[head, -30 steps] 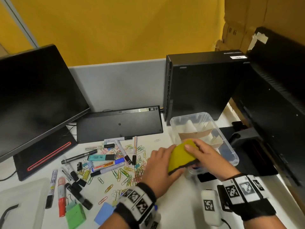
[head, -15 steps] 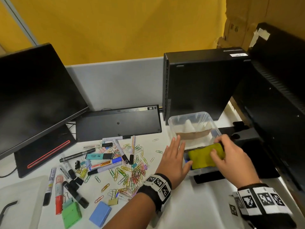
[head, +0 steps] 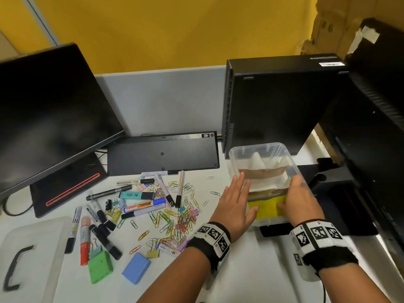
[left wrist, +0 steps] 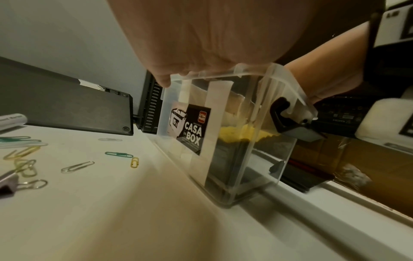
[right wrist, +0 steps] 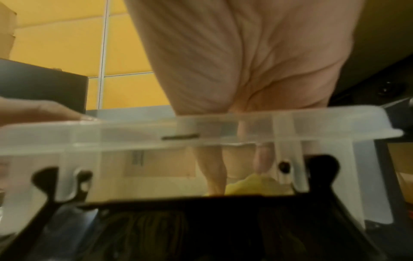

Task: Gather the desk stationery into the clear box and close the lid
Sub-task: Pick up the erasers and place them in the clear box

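The clear box stands at the desk's right, lid off, with paper and cardboard inside. A yellow pad lies in its near end, also visible through the wall. My right hand reaches over the near right rim, its fingers straight down inside the box and pressing on the pad. My left hand lies flat with straight fingers on the box's left rim. Markers, a highlighter and several coloured paper clips are scattered left of the box.
The box's lid with a black handle lies at the front left. A green block and a blue block sit near the front. An upturned keyboard, a monitor, a black computer case and a second screen surround the box.
Both hands carried the yellow pad from the desk to the box. The right hand then pushed it down inside, and the left hand let go and settled on the box's left rim.
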`<act>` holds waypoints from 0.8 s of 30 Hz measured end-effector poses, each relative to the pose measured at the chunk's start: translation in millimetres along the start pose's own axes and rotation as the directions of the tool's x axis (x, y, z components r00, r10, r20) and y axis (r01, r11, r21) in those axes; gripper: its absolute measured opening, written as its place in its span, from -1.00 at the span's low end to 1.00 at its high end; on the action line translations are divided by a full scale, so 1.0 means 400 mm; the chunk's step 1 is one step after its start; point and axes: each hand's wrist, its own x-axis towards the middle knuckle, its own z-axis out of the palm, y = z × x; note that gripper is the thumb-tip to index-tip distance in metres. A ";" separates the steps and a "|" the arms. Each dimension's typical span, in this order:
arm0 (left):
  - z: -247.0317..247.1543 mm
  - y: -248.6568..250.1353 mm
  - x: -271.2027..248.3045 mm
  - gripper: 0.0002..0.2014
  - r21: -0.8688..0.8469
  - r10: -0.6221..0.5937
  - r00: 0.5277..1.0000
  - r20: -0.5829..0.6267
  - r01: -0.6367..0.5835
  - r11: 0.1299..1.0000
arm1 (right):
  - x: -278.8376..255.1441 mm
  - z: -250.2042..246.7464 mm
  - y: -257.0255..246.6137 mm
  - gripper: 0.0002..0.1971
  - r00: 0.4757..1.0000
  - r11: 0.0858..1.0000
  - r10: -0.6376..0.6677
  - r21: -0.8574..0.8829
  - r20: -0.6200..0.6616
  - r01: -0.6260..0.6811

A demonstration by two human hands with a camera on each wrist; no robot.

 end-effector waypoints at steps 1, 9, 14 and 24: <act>-0.001 0.000 0.000 -0.26 0.000 0.000 1.000 0.003 0.000 1.000 | 0.001 0.002 -0.001 -0.60 1.000 0.999 -0.003 -0.036 0.030 0.004; -0.006 -0.003 0.004 -0.25 0.035 -0.008 0.999 0.041 0.007 0.999 | 0.017 -0.014 -0.013 -0.61 0.923 0.972 0.049 -0.229 0.381 0.043; -0.088 -0.036 -0.032 -0.29 0.001 -0.027 0.996 0.080 0.027 1.000 | 0.006 -0.019 -0.032 -0.68 0.930 0.955 0.064 -0.291 0.361 0.048; -0.195 -0.356 -0.435 -0.23 0.222 -0.549 0.811 0.203 0.508 0.833 | -0.034 -0.009 -0.070 -0.64 0.939 0.934 0.250 -0.313 0.237 -0.170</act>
